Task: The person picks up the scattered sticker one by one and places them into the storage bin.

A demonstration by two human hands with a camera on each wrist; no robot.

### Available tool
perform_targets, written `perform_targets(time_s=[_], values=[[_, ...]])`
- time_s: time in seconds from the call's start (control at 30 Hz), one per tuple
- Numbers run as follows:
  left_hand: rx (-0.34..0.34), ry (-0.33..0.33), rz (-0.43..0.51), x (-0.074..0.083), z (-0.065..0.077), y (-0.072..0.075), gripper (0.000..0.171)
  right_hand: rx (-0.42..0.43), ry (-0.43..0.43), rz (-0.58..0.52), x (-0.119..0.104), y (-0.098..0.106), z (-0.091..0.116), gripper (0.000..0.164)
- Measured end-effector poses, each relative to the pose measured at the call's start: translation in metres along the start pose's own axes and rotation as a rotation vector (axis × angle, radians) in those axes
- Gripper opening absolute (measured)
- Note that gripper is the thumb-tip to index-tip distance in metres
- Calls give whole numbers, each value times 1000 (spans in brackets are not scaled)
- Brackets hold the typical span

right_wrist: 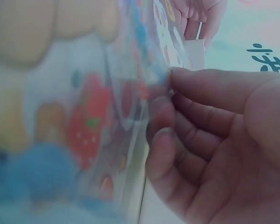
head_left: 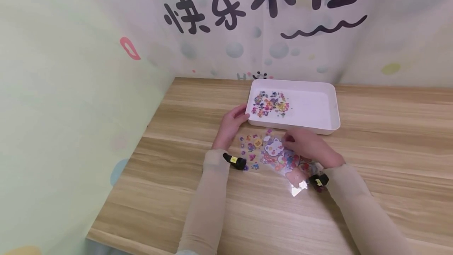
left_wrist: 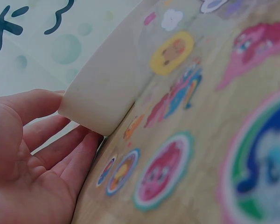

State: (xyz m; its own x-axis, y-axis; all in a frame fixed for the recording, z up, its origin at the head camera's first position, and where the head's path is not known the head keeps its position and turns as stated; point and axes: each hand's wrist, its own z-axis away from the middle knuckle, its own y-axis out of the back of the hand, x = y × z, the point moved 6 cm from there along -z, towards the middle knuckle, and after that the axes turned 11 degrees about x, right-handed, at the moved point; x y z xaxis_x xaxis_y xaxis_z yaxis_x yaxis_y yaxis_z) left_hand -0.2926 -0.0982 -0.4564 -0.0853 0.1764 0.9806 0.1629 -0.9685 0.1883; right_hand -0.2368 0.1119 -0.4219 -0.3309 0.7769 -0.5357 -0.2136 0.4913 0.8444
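My left hand (head_left: 231,126) holds the front left corner of a shallow white tray (head_left: 313,109); in the left wrist view, thumb and fingers meet the tray wall (left_wrist: 107,79) at its corner. Between thumb and fingertips, my right hand (head_left: 309,146) pinches the edge of a clear sticker sheet (head_left: 274,148) printed with a white bear and other cartoon figures. Close up in the right wrist view, that sheet (right_wrist: 86,121) is blurred. Flat on the table left of it lies a transparent sheet of pony stickers (head_left: 251,147), partly overlapped by the bear sheet.
Many small colourful pieces (head_left: 270,104) lie in the left half of the tray. The wood-grain table (head_left: 170,168) meets a printed cloth backdrop (head_left: 226,50) behind the tray and another cloth (head_left: 70,109) at the left. Both wrists wear black camera straps (head_left: 236,161).
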Motion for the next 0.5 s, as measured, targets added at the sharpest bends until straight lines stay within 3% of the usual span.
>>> perform_targets(time_s=[0.33,0.5], values=[[-13,7,4,0,0,-1,42,8,18,-48,4,3,-3,8],[-41,28,23,10,5,1,45,15,46,-83,4,4,-4,4]])
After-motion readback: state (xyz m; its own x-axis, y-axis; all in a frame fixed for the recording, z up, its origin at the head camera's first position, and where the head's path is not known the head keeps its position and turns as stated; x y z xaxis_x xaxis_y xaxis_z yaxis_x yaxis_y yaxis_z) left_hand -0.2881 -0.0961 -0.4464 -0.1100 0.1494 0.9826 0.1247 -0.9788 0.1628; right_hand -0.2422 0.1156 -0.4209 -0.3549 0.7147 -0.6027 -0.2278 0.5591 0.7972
